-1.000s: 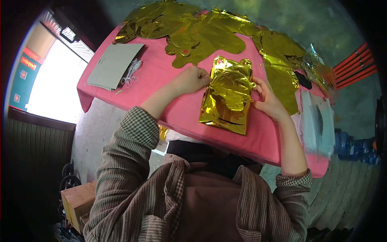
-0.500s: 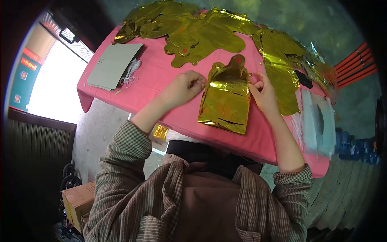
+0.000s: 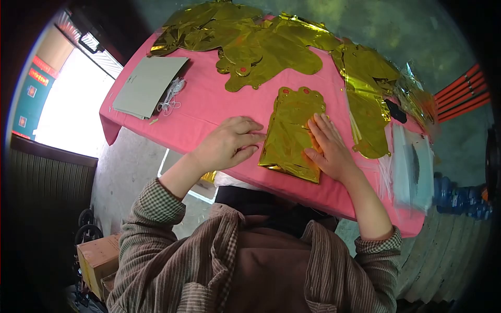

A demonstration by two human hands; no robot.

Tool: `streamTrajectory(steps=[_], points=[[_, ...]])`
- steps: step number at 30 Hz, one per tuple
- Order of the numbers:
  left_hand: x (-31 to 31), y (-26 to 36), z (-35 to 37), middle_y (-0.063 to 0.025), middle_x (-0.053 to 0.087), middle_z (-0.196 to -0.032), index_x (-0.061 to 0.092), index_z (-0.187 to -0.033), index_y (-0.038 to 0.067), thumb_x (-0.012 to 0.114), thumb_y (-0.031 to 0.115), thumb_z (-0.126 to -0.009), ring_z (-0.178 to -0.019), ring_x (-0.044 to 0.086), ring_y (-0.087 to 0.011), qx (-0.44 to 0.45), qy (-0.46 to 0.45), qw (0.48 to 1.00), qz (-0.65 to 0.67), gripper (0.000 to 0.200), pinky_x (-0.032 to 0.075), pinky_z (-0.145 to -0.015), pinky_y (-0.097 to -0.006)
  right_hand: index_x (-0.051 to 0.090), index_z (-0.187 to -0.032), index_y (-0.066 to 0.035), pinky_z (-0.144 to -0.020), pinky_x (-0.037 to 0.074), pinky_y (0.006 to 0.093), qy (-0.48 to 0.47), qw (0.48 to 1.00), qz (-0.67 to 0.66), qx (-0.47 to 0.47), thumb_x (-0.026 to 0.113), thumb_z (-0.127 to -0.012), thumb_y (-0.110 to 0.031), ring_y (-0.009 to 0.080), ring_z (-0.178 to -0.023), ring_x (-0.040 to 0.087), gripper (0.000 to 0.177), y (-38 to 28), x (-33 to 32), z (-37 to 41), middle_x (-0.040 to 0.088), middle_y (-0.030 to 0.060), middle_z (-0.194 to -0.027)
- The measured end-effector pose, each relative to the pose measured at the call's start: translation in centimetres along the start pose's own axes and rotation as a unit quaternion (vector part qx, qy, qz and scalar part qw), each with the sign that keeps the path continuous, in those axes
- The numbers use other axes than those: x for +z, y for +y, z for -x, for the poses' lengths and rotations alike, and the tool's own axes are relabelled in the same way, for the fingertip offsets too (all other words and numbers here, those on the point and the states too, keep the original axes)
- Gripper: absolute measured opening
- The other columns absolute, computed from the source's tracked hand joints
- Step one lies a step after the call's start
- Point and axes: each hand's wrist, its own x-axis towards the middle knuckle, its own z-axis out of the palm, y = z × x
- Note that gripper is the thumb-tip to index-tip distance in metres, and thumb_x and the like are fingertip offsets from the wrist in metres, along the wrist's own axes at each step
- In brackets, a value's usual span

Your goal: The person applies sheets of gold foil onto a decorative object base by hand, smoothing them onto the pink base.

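A folded gold foil balloon (image 3: 289, 125) lies flat on the pink tablecloth (image 3: 209, 99) in front of me, with round lobes and red dots along its far edge. My right hand (image 3: 330, 148) rests on its right side, fingers stretched out over the foil. My left hand (image 3: 233, 142) hovers at its left edge, fingers loosely apart and holding nothing. Beyond it, more flat gold foil balloons (image 3: 282, 49) are spread in a layered pile along the far side of the table.
Grey cardboard sheets (image 3: 148, 83) are stacked at the left, beside a bundle of white cord (image 3: 172, 96). At the right end lie clear plastic bags (image 3: 412, 161) and a small black object (image 3: 395, 110). A cardboard box (image 3: 99, 261) stands on the floor at lower left.
The balloon's far flap, raised before, is now folded down flat. My right hand has gone from pinching its edge to lying on it; my left hand has opened and come slightly nearer.
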Motion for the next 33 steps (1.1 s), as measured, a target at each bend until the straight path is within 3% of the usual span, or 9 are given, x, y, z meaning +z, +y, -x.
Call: streamTrajectory(steps=[14, 20, 23, 25, 33], points=[[0.2, 0.0, -1.1, -0.0117, 0.058, -0.116, 0.065, -0.1, 0.002, 0.064, 0.009, -0.077, -0.112, 0.052, -0.0306, 0.04, -0.026, 0.999, -0.01, 0.024, 0.042, -0.096, -0.0421, 0.027, -0.145, -0.003, -0.115, 0.007, 0.0472, -0.057, 0.997, 0.055, 0.01, 0.049, -0.092, -0.039, 0.0294, -0.143, 0.016, 0.068, -0.8, -0.4, -0.2, 0.022, 0.016, -0.153], [0.3, -0.8, -1.4, -0.0131, 0.061, -0.107, 0.064, -0.098, 0.002, 0.061, 0.007, -0.077, -0.109, 0.053, -0.0315, 0.054, -0.03, 0.998, 0.015, 0.021, 0.043, -0.094, -0.042, 0.024, -0.147, -0.004, -0.114, 0.0, 0.0502, -0.076, 0.994, 0.084, 0.01, 0.045, -0.093, -0.042, 0.0272, -0.144, 0.013, 0.069, -0.9, -0.3, -0.4, 0.019, 0.0151, -0.154], [0.3, -0.7, -1.9, -0.0135, 0.061, -0.103, 0.058, -0.099, 0.001, 0.062, 0.007, -0.078, -0.105, 0.055, -0.0313, -0.001, -0.031, 0.997, 0.064, 0.022, 0.044, -0.091, -0.0401, 0.023, -0.147, -0.004, -0.114, -0.001, 0.051, -0.079, 0.992, 0.097, 0.018, 0.044, -0.094, -0.043, 0.0269, -0.144, 0.013, 0.069, -0.9, -0.2, -0.3, 0.019, 0.015, -0.154], [0.5, -0.1, -2.3, -0.0131, 0.061, -0.098, 0.052, -0.101, 0.001, 0.066, 0.007, -0.077, -0.097, 0.058, -0.031, -0.093, 0.009, 0.989, 0.113, 0.028, 0.045, -0.086, -0.0376, 0.023, -0.147, -0.004, -0.114, 0.0, 0.0515, -0.07, 0.992, 0.101, 0.015, 0.044, -0.094, -0.043, 0.0268, -0.144, 0.013, 0.069, -0.9, 0.0, -0.3, 0.019, 0.0149, -0.154], [2.9, 1.0, -3.1, -0.0082, 0.058, -0.086, 0.049, -0.102, 0.004, 0.073, 0.012, -0.07, -0.086, 0.057, -0.029, -0.158, 0.094, 0.981, 0.052, 0.041, 0.045, -0.079, -0.039, 0.021, -0.147, -0.004, -0.113, 0.001, 0.0525, -0.055, 0.993, 0.102, 0.006, 0.043, -0.094, -0.046, 0.0277, -0.143, 0.015, 0.071, -0.7, 0.0, -0.1, 0.021, 0.0152, -0.153]])
